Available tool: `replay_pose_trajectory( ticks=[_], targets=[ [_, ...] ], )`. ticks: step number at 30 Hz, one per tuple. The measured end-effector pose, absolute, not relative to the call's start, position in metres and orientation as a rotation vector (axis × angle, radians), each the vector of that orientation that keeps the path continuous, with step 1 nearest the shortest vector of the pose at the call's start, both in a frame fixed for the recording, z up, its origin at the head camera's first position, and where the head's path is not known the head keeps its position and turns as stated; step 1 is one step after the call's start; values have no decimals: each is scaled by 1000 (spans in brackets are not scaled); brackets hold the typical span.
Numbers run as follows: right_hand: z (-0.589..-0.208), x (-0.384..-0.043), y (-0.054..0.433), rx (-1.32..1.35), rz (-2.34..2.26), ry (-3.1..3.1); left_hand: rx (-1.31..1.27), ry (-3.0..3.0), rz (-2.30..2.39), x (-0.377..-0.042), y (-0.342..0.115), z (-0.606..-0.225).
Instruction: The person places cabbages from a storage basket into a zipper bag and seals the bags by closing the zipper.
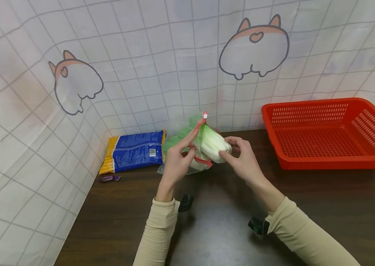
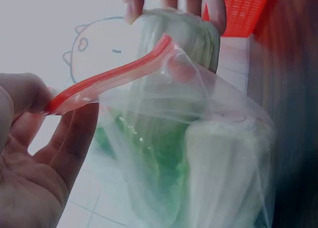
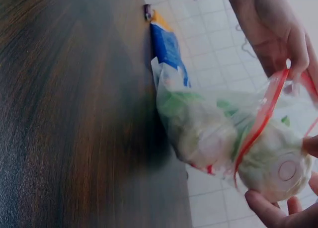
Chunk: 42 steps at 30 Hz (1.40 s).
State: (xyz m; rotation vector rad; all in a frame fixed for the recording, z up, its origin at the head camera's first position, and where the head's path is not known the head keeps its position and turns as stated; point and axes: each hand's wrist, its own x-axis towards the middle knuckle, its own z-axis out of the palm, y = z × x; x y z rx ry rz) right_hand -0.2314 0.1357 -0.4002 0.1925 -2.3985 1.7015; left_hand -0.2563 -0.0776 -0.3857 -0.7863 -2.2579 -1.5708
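Observation:
My right hand [image 1: 246, 164] grips the pale base of a Chinese cabbage [image 1: 214, 145], thumb on the near side and fingers on the far side. The leafy end of that cabbage lies inside a clear zip bag [image 2: 149, 188]. Between thumb and fingers, my left hand [image 1: 178, 159] pinches the bag's red zip edge [image 2: 112, 79], and the mouth gapes around the cabbage. A second Chinese cabbage [image 2: 226, 173] is fully inside the bag, beside the first; its cut base shows through the plastic in the right wrist view.
Left of the bag, a blue and yellow packet [image 1: 137, 151] lies against the wall cloth. A small purple wrapped item [image 1: 109, 178] sits in front of it. On the right stands a red plastic basket [image 1: 330, 163] on the dark wooden table [image 1: 114, 221].

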Motion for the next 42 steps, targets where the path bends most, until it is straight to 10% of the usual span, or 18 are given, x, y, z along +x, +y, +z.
replay_pose_trajectory(
  ticks=[23, 42],
  targets=[
    [-404, -233, 162, 338, 2187, -2310, -667, -2138, -1781, -235, -75, -353],
    [-373, -300, 156, 472, 2086, -2390, -691, -2272, -1796, -226, -74, -347]
  ],
)
